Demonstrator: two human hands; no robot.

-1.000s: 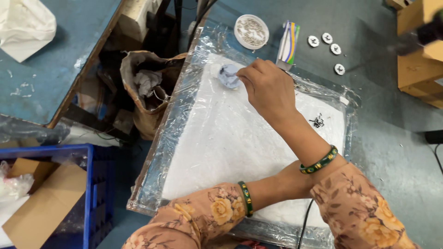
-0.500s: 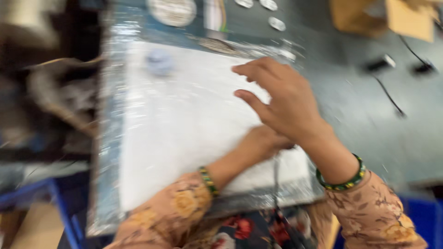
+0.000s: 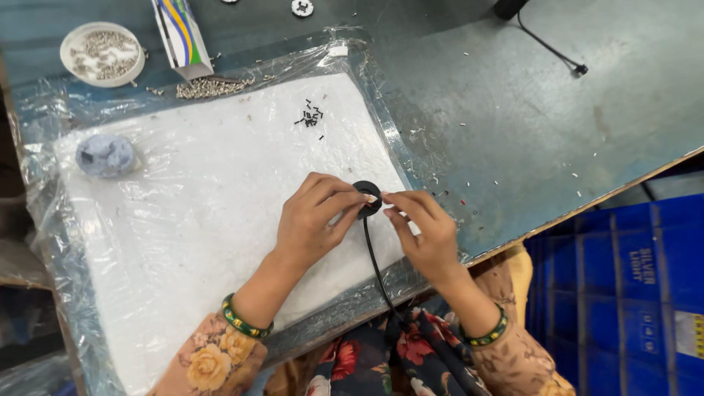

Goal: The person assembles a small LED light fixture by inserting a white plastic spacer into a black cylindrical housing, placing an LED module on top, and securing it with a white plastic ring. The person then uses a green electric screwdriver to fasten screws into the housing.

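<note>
Both hands worked a black round part (image 3: 367, 198) on the white pad (image 3: 191, 220), at about 3 o'clock of it. The left hand (image 3: 312, 220) pinched its rim; the right hand (image 3: 425, 231) pinched something tiny beside it. Seating that piece called for steady fingertips. A second earlier, one hand reached toward the grey lump (image 3: 106, 155) at 10 o'clock.

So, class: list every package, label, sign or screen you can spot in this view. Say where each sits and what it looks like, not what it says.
Small carton: top left of the bench, beyond the white pad; a narrow white box with blue, yellow and green curved stripes.
Blue crate: lower right, below the bench edge; moulded plastic with raised lettering.
Label: on the crate's right side; a pale rectangle, cut off by the frame.
No screens or signs show.
</note>
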